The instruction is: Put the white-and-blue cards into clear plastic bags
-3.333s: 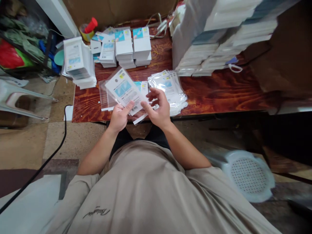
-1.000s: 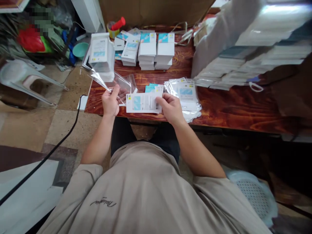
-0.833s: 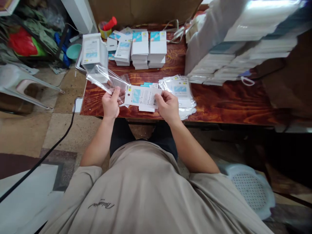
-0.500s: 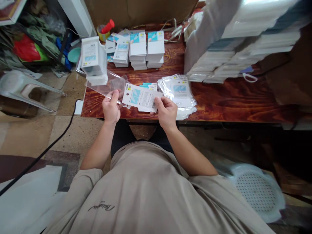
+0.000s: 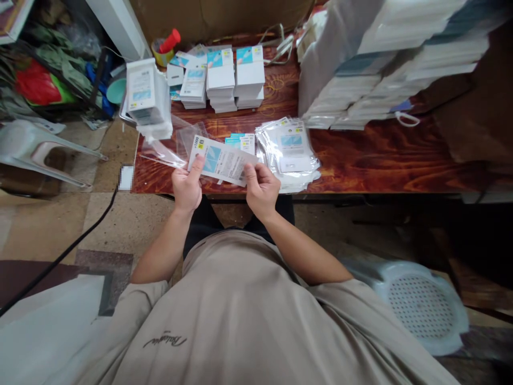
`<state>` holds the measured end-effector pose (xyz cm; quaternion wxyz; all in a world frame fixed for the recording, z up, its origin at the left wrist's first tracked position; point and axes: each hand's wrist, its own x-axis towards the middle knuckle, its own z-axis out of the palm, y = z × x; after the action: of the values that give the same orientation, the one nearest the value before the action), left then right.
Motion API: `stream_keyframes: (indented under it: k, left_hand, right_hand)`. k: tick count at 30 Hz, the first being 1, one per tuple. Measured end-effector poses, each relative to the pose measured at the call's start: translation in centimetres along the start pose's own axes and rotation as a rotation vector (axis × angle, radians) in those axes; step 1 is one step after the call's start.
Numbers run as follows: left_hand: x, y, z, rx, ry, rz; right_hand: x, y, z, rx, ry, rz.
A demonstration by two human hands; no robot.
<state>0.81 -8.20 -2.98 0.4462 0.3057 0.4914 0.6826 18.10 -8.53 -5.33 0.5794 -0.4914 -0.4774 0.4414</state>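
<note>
A white and blue printed card (image 5: 225,161) is stretched slantwise between both hands above the table's front edge. My right hand (image 5: 262,187) pinches its right end between thumb and fingers. At the other end, the thumb of my left hand (image 5: 187,186) presses over the card and a clear plastic bag (image 5: 168,153). Whether the card's left end lies inside the bag or on top of it, I cannot tell. Several smaller cards (image 5: 240,141) lie just behind the held card. To the right is a pile of bagged cards (image 5: 292,152).
On the wooden table (image 5: 360,166), stacks of cards (image 5: 220,80) stand at the back, left of a tall pile of white packs (image 5: 352,80). A filled container of bags (image 5: 144,96) sits at the left corner. Plastic stools (image 5: 420,305) flank me on the floor.
My right hand has moved left with the card. My left thumb now lies over the card's left end, where before it was apart from it. The view has shifted slightly.
</note>
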Motion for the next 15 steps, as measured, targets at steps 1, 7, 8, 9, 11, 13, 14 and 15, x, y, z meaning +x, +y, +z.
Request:
stream_keyframes:
  k: [1,7,8,9,11,13,14,15]
  left_hand:
    - [0.1,0.1,0.0,-0.012,0.005,0.0]
    - [-0.5,0.6,1.0,-0.012,-0.033,-0.031]
    - [-1.0,0.5,1.3,-0.017,-0.061,-0.05]
    - [-1.6,0.3,1.7,-0.023,-0.088,-0.077]
    - [-2.6,-0.2,2.1,-0.029,-0.132,-0.144]
    - [-3.2,-0.6,2.1,-0.02,-0.156,-0.197]
    - [-3.2,-0.7,1.9,-0.008,-0.161,-0.205]
    - [-3.2,-0.8,1.8,0.01,-0.171,-0.211]
  right_hand:
    - [0.1,-0.1,-0.3,0.013,-0.095,0.026]
    - [0.4,-0.2,-1.1,0.046,-0.451,0.159]
    - [0.3,0.0,-0.7,0.054,-0.4,0.153]
    - [0.2,0.2,-0.2,0.049,-0.322,0.134]
    - [0.0,0.6,0.8,-0.002,-0.141,0.076]
    - [0.0,1.2,1.3,-0.074,-0.001,0.022]
    - [0.0,1.4,1.4,-0.096,0.016,0.001]
    - [0.0,1.6,1.3,-0.107,-0.009,-0.01]
